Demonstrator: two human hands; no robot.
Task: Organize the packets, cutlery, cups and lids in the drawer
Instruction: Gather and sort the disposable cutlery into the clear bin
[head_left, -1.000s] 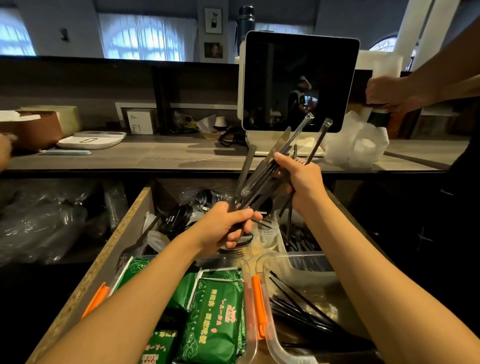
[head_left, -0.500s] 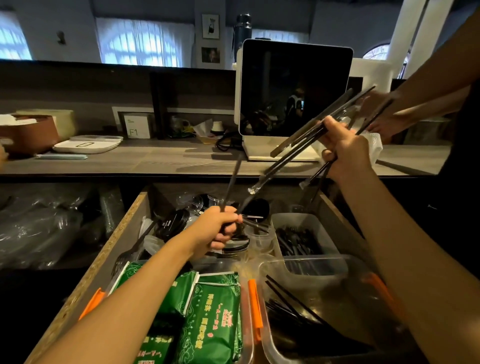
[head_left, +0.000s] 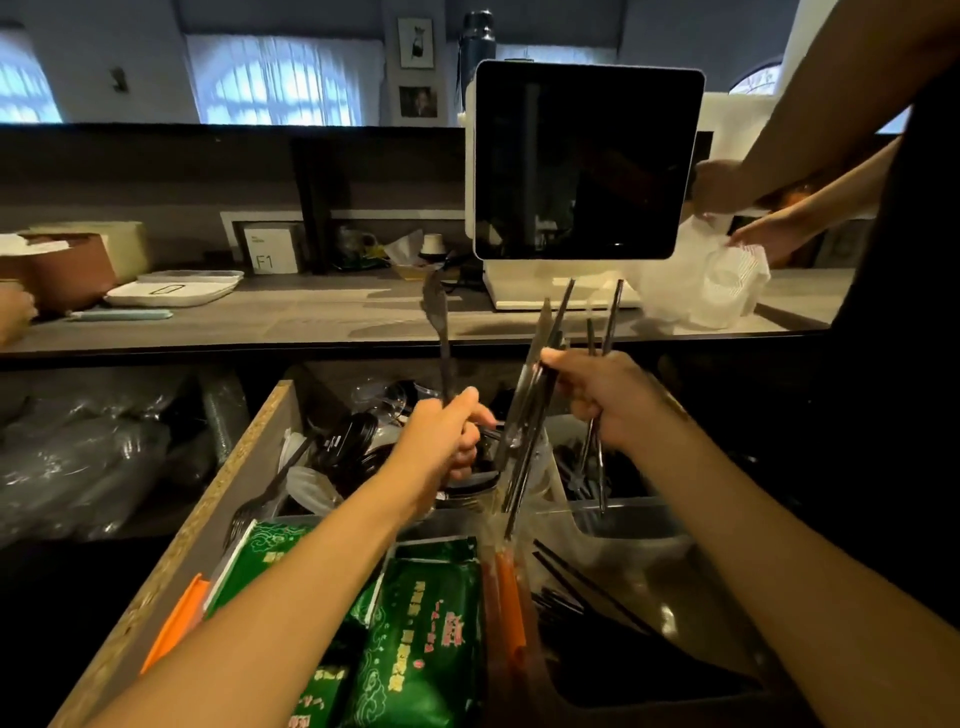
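Over the open drawer (head_left: 244, 467), my left hand (head_left: 447, 436) grips one black plastic knife (head_left: 439, 332), blade upright. My right hand (head_left: 597, 395) holds a bundle of wrapped black cutlery (head_left: 540, 384) that points up and hangs down toward the clear tubs. Green packets (head_left: 421, 639) fill a clear tub with orange clips at the drawer's front left. A clear tub of black cutlery (head_left: 587, 597) lies at the front right, and a smaller tub (head_left: 628, 519) sits behind it. Black lids (head_left: 348, 441) and clear cups are piled at the drawer's back. A black fork (head_left: 260, 499) leans on the left wall.
A counter (head_left: 311, 322) runs behind the drawer with a screen on a white stand (head_left: 582, 161), a white tray (head_left: 171, 291) and a brown box (head_left: 62, 270). Another person at the right handles a white plastic bag (head_left: 717, 291). Bagged cups lie on the left shelf (head_left: 78, 457).
My right hand has come down and left from beside the screen, bringing the cutlery bundle back over the drawer. My left hand stays over the lids, its single knife now upright.
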